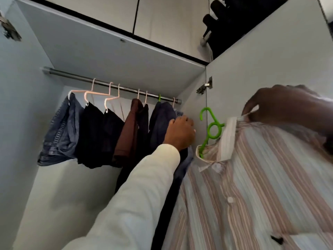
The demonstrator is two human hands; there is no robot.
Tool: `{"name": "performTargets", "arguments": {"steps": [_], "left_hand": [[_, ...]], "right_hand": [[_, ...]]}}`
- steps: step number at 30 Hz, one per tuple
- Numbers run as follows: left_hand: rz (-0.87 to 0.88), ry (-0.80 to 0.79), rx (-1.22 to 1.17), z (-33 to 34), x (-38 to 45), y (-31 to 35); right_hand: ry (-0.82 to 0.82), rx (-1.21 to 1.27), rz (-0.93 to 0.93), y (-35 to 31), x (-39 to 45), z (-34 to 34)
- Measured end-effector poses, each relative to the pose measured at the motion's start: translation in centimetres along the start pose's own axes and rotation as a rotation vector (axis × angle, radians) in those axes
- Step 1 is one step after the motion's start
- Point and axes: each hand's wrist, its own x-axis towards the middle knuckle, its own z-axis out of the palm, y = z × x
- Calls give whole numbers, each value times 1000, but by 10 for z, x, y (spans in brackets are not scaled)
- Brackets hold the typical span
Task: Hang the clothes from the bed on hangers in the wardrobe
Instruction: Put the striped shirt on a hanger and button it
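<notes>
A striped shirt (252, 177) in brown, white and pale blue hangs on a green hanger (210, 129) at the right, outside the rail. My right hand (281, 105) pinches the shirt's collar near the top. My left hand (180, 134), in a white sleeve, reaches into the wardrobe with curled fingers against the dark blue garment (162, 123) at the rail's right end. The metal rail (111, 87) carries several hung clothes: blue jeans (61, 134), black garments (93, 134) and a brown one (128, 134), on pink hangers and one green one.
The wardrobe's right wall and open door (261, 60) with a hinge (205, 85) stand close behind the shirt. A shelf panel (108, 51) lies right above the rail. Dark items (225, 24) sit in the upper compartment. The rail's left end is bare.
</notes>
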Motion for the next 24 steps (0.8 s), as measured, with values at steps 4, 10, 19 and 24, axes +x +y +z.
{"name": "performTargets", "arguments": {"steps": [4, 10, 19, 24], "left_hand": [[-92, -141, 257, 26, 20, -13], [-239, -222, 402, 36, 5, -85], [-29, -5, 473, 43, -2, -154], [36, -85, 521, 61, 14, -169]], "right_hand": [[178, -102, 82, 8, 50, 38], [277, -22, 130, 1, 115, 48], [378, -110, 5, -96, 187, 76], [295, -163, 11, -145, 221, 103]]}}
